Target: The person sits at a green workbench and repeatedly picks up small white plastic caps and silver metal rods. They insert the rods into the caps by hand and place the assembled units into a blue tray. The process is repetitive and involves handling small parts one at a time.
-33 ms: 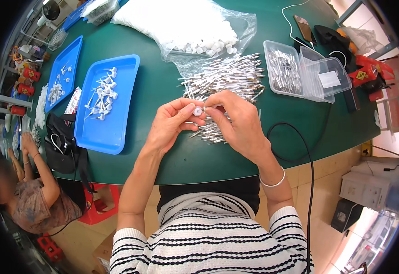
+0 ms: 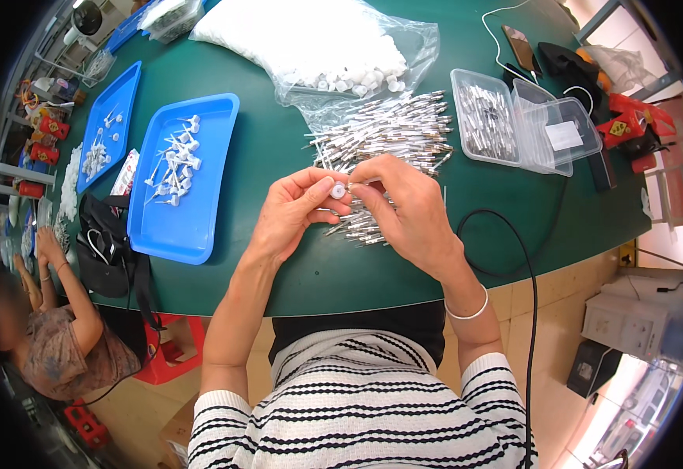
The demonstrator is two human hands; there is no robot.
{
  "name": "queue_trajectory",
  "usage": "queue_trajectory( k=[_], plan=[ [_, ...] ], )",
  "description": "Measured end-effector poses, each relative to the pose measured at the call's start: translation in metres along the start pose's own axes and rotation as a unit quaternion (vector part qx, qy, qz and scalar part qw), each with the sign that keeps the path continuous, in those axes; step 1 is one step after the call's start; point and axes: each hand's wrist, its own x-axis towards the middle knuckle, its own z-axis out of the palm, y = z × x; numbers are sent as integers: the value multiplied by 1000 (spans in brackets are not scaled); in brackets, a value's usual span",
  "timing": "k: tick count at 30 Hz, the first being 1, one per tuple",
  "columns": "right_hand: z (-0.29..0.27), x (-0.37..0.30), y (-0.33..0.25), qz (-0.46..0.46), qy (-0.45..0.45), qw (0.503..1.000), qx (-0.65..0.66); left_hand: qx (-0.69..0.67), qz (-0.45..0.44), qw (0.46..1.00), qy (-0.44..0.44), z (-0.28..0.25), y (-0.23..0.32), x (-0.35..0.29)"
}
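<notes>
Between the thumb and fingers of my left hand [image 2: 290, 205] is a small round white plastic cap [image 2: 338, 191], its round face with a centre spot turned up. My right hand [image 2: 405, 205] is pinched closed right against the cap's right side; a tiny bit of something shows at its fingertips, too small to make out. Beneath and beyond both hands lies a loose heap of thin silvery metal rods [image 2: 396, 129]. A large clear bag of white caps [image 2: 318, 47] lies open behind the heap.
To the left, a blue tray [image 2: 189, 242] holds several white caps with thin stems; another blue tray [image 2: 132, 86] lies beyond. At right are a clear plastic box [image 2: 486, 117] of rods, a phone [image 2: 521, 48] and a black cable [image 2: 530, 297]. Another person [image 2: 68, 336] sits at far left.
</notes>
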Motion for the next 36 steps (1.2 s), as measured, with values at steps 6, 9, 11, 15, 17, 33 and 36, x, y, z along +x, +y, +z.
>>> queue_trajectory(
  k=[6, 9, 11, 15, 17, 33, 36],
  plan=[
    [0, 1, 1, -4, -1, 1000, -2, 4, 4, 1000, -3, 0, -1, 0],
    [-1, 1, 0, 2, 3, 1000, -2, 16, 2, 1000, 7, 2, 1, 0],
    [-1, 2, -1, 5, 6, 1000, -3, 17, 8, 1000, 10, 2, 0, 0],
    [-2, 2, -3, 8, 9, 1000, -3, 17, 13, 1000, 20, 2, 0, 0],
    [-2, 2, -3, 11, 8, 1000, -2, 16, 14, 1000, 20, 3, 0, 0],
    [-1, -1, -1, 1, -1, 1000, -10, 4, 17, 1000, 13, 1, -1, 0],
    [-1, -1, -1, -4, -1, 1000, -14, 8, 18, 1000, 13, 1, -1, 0]
  ],
)
